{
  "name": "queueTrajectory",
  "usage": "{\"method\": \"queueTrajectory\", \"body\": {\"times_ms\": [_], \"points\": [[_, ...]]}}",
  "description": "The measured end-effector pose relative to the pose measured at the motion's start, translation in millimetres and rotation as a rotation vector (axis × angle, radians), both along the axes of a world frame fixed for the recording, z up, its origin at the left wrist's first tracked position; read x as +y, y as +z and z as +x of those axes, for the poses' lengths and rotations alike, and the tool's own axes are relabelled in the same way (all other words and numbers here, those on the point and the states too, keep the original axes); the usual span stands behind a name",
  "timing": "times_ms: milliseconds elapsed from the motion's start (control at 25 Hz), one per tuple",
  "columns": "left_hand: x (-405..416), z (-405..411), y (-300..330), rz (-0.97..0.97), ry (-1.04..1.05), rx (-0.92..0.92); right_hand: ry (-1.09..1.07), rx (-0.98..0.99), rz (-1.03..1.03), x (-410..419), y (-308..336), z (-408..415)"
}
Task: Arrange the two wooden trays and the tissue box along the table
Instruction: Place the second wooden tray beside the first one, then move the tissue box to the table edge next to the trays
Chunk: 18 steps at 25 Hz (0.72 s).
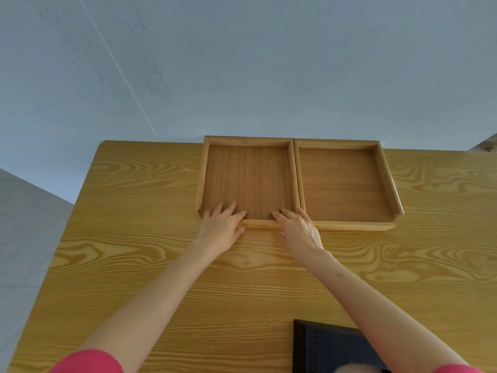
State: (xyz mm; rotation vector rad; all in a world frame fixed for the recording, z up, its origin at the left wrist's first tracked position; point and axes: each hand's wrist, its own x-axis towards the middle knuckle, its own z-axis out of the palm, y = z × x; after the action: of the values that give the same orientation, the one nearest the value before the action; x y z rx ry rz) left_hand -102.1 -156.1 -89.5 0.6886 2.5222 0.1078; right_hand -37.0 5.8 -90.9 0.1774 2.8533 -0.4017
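Note:
Two shallow wooden trays stand side by side at the table's far edge, their sides touching. The left tray [248, 176] has both my hands on its near rim. My left hand [222, 227] grips the rim's left part, fingers inside the tray and thumb on the outer face. My right hand [298, 231] grips the rim's right part the same way. The right tray [341, 181] lies untouched. A black box [325, 345], perhaps the tissue box, sits at the table's near edge, partly under my right forearm.
The wooden table [134, 238] runs left and right of the trays. The left tray's far rim pokes slightly past the table's far edge. Grey floor lies beyond and to the left.

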Motion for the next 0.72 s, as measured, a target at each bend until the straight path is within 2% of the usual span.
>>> {"method": "queueTrajectory", "body": {"times_ms": [280,480,720], "points": [[13,31,38,0.033,-0.03,0.027,-0.011,-0.008,-0.105,2,29,29],[20,74,66,0.125,-0.031,0.026,-0.049,0.032,-0.131,13,57,73],[33,139,72,0.268,-0.002,-0.099,-0.103,-0.043,-0.201,33,67,140]]}}
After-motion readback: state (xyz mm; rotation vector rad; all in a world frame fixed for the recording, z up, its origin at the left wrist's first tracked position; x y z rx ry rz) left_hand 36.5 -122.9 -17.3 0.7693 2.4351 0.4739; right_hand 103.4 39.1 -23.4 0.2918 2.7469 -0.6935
